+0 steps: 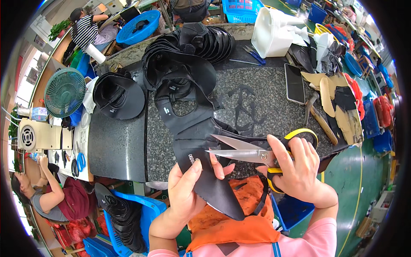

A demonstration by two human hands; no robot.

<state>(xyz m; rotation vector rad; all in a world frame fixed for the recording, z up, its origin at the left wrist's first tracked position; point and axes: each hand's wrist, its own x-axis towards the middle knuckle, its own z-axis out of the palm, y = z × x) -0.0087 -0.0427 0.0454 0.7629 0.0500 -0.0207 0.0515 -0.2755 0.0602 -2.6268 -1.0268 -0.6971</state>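
My left hand (pixel 185 188) pinches a black shoe upper piece (pixel 217 190) between thumb and fingers at the near edge of the stone-topped bench. In my right hand (pixel 297 171) is a pair of scissors (pixel 246 155) with yellow and black handles. Their blades stand apart and point left, the tips close to the upper piece above my left fingers. Further black uppers (pixel 182 112) run from the held piece up the bench to a stacked pile (pixel 205 43). Thin black offcuts (pixel 244 109) lie on the stone to the right.
On the bench are a phone (pixel 294 83), a hammer (pixel 323 120), blue-handled pliers (pixel 255 55), a white container (pixel 274 34) and another stack of uppers (pixel 119 96). Blue crate (pixel 147 210) with black pieces stands lower left. Green fan (pixel 65 92) and two people working are at left.
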